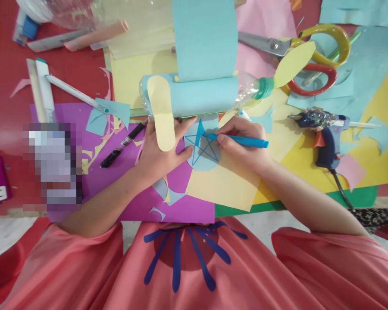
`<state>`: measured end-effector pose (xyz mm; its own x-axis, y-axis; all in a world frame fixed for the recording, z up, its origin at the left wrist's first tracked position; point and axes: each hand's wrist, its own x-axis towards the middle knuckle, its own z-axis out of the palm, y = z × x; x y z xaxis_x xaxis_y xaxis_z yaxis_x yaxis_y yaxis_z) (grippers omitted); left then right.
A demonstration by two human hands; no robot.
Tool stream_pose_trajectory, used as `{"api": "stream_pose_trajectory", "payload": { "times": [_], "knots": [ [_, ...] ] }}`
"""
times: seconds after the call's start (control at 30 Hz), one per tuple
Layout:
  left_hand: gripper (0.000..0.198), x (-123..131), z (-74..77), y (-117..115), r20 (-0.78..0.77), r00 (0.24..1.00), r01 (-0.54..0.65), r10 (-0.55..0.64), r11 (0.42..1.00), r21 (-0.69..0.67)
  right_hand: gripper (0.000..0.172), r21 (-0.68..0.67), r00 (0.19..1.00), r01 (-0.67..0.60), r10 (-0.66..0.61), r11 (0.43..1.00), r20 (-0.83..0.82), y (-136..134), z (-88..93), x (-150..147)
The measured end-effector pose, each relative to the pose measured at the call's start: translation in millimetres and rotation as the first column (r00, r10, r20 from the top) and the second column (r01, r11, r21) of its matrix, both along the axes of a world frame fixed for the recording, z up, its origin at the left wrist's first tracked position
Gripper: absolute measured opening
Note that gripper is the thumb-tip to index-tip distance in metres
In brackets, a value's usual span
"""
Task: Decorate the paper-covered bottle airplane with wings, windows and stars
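My right hand (244, 140) grips a blue marker (248, 141), its tip on a light blue paper piece (205, 161) with a rounded lower edge. A five-pointed star in blue outline is drawn there, its upper point partly coloured in. My left hand (161, 150) lies with fingers apart at the left edge of that paper. Just beyond is a plastic bottle (203, 95) on its side, wrapped in light blue paper, with a green cap and a yellow leaf-shaped paper (294, 64) at the cap end. A yellow paper strip (163, 114) hangs from the bottle over my left hand.
Scissors (278, 47) with yellow and red handles lie at the upper right. A glue gun (330, 133) with a cord rests at the right. Left are a black pen (123, 144), white markers (45, 86), paper scraps and a pixelated object (53, 168). Coloured sheets cover the red table.
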<state>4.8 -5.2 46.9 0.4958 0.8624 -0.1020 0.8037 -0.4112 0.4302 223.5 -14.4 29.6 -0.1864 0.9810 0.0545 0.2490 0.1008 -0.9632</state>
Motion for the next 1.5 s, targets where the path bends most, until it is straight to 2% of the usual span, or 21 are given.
{"api": "stream_pose_trajectory", "payload": {
  "times": [0.37, 0.77, 0.87, 1.0, 1.07, 1.23, 1.5],
  "knots": [
    [0.054, 1, 2.5, 0, -0.026, 1.000, -0.009, 0.009, 1.000, -0.012, 0.016, -0.018, 0.999, -0.014, 0.015, 1.000, 0.037, 1, 4.1, -3],
    [0.055, -1, -1.5, 0, 0.004, 1.000, -0.003, 0.003, 1.000, 0.004, 0.024, -0.060, 0.974, -0.213, 0.217, 0.975, 0.058, 1, 10.8, 2],
    [0.054, -1, -1.7, 0, 0.007, 1.000, -0.009, 0.009, 1.000, 0.008, 0.026, -0.050, 0.984, -0.172, 0.174, 0.984, 0.041, 0, 9.2, 2],
    [0.054, 0, -0.2, 0, 0.015, 1.000, -0.007, 0.007, 1.000, 0.006, 0.024, -0.014, 1.000, 0.007, -0.007, 1.000, 0.019, -1, 4.2, 0],
    [0.054, 0, 0.9, 0, 0.010, 1.000, -0.005, 0.005, 1.000, -0.003, 0.020, 0.000, 0.999, 0.049, -0.049, 0.999, 0.013, -1, 2.2, -1],
    [0.055, 1, 1.8, 0, -0.007, 1.000, -0.004, 0.004, 1.000, -0.004, 0.013, 0.013, 0.999, 0.041, -0.041, 0.999, 0.007, -1, 0.5, -3],
    [0.053, -1, -1.6, -1, 0.002, 1.000, -0.007, 0.007, 1.000, 0.023, 0.022, -0.009, 0.999, -0.018, 0.019, 1.000, 0.051, -1, 5.4, -3]
  ]
}}
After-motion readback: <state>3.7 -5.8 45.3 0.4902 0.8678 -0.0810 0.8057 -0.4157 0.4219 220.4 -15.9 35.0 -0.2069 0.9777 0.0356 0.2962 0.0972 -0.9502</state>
